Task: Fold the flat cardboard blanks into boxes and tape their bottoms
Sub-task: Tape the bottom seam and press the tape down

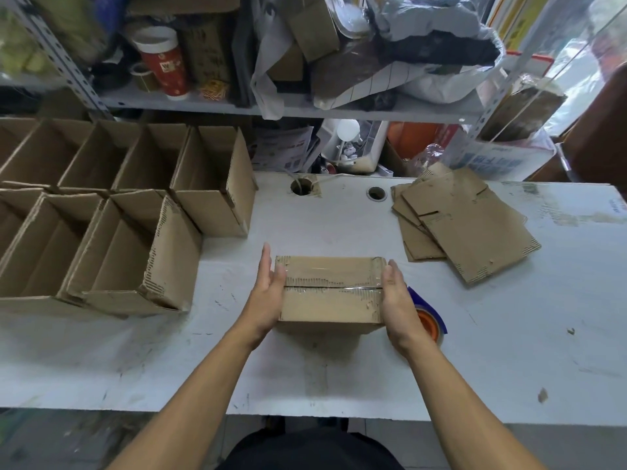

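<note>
Folded box (pixel 330 289) sits bottom-up mid-tabletop, toward the near edge, clear tape over its centre seam. Left hand (pixel 268 293) pressed flat on its left side, fingers straight. Right hand (pixel 397 296) flat on its right side, fingers straight. Tape roll (pixel 428 317) just beside the right hand. Flat blanks (pixel 458 222) stacked at far right. Finished open boxes (pixel 112 212) fill the left end of the white tabletop (pixel 339 378).
</note>
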